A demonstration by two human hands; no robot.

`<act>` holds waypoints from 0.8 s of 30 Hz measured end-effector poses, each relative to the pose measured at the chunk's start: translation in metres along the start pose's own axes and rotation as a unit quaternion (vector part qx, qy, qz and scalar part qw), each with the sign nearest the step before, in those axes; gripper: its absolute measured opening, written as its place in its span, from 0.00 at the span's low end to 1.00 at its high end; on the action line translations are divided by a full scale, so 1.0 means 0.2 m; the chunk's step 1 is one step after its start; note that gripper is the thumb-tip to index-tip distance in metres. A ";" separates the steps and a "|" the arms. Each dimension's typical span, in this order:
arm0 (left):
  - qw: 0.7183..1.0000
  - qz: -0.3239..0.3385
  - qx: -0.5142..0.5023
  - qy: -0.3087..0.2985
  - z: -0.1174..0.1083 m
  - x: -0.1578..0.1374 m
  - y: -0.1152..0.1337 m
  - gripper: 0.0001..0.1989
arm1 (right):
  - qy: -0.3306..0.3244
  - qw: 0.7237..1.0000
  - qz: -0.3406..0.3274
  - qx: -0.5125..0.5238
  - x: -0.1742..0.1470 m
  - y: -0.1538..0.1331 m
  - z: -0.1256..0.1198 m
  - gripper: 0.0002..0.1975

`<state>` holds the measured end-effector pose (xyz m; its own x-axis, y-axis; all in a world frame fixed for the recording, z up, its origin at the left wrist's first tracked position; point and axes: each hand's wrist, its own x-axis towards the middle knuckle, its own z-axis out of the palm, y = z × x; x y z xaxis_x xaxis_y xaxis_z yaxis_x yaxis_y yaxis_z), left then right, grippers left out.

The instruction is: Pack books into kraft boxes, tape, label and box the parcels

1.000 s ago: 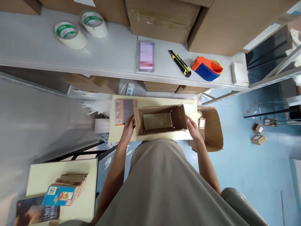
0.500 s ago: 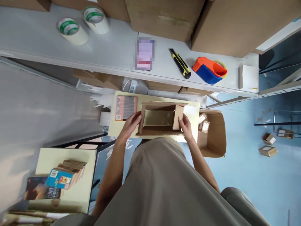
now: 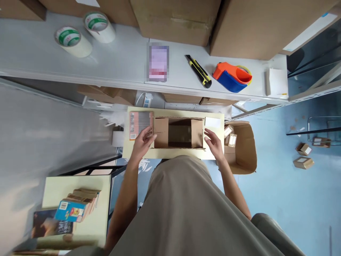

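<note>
A small cardboard box (image 3: 161, 133) lies on the pale yellow table (image 3: 173, 153), its left and right end flaps folded inward over a dark gap in the middle. My left hand (image 3: 143, 143) is at the box's left end, thumb and fingers apart, holding nothing. At the right end hovers my right hand (image 3: 214, 143), fingers spread and slightly off the cardboard. An orange-and-grey book (image 3: 140, 122) lies left of the box, close to my left hand. By the back right corner of the table is a white paper slip (image 3: 212, 122).
On the grey shelf (image 3: 119, 67) sit tape rolls (image 3: 77, 46), a yellow-black utility knife (image 3: 198, 71) and an orange-blue tape dispenser (image 3: 231, 76), with large cartons (image 3: 176, 21) behind. A carton (image 3: 243, 149) with small boxes stands right. Books (image 3: 70, 210) lie on a side table, lower left.
The left end flap has come down, so both end flaps now cover the box's ends. Both hands have moved away from the flaps and their fingers have opened.
</note>
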<state>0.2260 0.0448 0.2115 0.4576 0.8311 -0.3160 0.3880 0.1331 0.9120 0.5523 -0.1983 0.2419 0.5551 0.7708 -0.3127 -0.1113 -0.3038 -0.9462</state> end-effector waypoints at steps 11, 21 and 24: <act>0.995 0.070 0.057 -0.042 -0.02 -0.11 0.14 0.26 | 0.003 0.995 -0.040 -0.091 0.02 -0.03 0.05 0.28; 0.969 0.142 0.200 0.044 0.05 0.08 0.15 0.56 | 0.089 0.985 -0.030 -0.146 0.18 0.04 0.10 0.42; 0.942 0.223 0.251 0.014 0.04 0.10 0.23 0.56 | 0.058 0.983 -0.053 -0.166 0.17 0.04 0.08 0.49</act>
<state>0.2599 0.0638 0.2446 0.6456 0.7591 0.0835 0.4943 -0.4987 0.7120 0.5563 -0.1651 0.2233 0.6420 0.7442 -0.1844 0.2158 -0.4062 -0.8879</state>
